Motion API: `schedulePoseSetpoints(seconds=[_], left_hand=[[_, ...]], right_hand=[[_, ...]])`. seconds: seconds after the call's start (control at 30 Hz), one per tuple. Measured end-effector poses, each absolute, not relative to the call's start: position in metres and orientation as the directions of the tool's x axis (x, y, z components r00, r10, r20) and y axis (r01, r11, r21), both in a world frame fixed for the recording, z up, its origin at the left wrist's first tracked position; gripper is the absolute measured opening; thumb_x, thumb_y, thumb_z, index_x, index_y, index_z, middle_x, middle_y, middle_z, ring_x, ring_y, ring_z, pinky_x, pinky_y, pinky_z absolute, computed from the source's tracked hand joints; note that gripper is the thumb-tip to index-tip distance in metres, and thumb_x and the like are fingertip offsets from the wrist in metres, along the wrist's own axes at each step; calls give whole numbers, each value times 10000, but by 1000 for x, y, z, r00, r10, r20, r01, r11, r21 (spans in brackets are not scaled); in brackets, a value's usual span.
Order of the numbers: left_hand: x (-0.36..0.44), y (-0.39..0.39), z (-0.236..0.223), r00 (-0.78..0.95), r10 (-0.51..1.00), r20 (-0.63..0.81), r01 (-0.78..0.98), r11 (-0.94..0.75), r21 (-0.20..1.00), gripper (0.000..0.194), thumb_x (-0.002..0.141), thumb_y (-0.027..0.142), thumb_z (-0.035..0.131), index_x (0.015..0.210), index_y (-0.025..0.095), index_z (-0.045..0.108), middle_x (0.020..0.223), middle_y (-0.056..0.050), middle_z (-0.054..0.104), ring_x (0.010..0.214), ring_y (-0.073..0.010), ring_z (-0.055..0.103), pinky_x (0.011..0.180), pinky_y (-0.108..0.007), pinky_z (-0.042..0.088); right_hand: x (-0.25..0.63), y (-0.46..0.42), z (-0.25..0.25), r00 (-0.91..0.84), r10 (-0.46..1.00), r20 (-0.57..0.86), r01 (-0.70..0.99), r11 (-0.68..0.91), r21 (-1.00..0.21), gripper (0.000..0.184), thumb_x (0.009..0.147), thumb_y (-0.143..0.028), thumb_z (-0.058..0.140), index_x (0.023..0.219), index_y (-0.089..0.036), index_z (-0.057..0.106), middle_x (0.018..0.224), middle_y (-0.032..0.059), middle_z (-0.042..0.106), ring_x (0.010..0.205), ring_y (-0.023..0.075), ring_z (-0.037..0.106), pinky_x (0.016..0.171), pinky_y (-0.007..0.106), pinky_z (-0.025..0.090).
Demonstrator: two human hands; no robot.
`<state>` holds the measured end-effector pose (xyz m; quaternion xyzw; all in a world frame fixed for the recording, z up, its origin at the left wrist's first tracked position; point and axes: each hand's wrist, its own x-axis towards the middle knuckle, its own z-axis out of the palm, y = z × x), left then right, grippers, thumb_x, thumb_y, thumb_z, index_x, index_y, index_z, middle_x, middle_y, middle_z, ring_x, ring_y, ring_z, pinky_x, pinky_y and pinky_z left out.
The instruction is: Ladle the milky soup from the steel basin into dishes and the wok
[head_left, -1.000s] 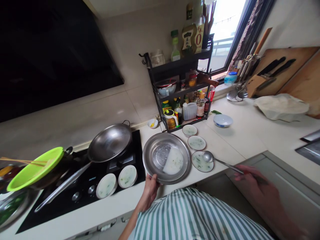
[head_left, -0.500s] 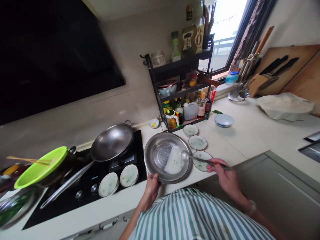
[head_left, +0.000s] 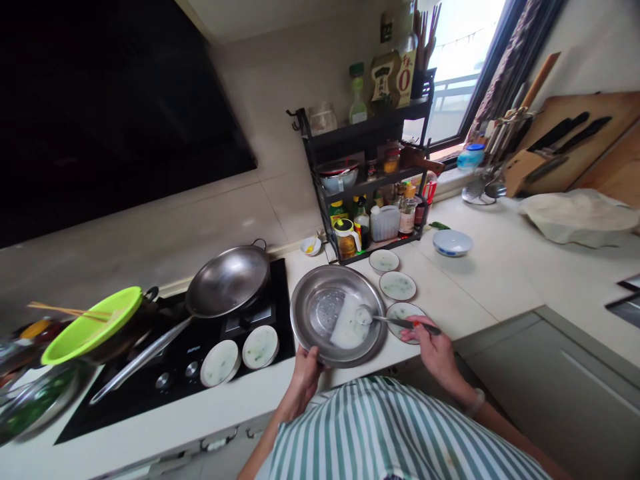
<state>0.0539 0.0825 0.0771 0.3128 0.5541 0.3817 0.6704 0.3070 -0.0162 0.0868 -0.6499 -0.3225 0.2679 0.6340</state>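
Left hand (head_left: 305, 375): gripping metal basin (head_left: 300, 300) by rim | right hand (head_left: 434, 352): closed around ladle (head_left: 391, 321), dipped in white liquid (head_left: 344, 331)

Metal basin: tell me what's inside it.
Cloudy white liquid with green flecks lies in the metal basin, the ladle's bowl over or in it; the liquid hides the metal beneath.

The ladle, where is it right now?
In the head view, just right of centre: the right hand holds the ladle by its handle, its scoop at the pale liquid inside the metal basin.
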Motion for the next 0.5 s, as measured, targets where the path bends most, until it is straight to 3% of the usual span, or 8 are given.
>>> schedulePoseSetpoints(seconds=[0.5], left_hand=[[53,81,76,106,864,-492,-174,503,846,365,651,130,528,1005,201,477,646,34,582,506,-101,519,467,-200,392]], right_hand=[[315,-20,79,756,650,-75,-153,65,-986,327,745,-506,602,862,-200,600,640,30,670,566,207,657,595,346,543]])
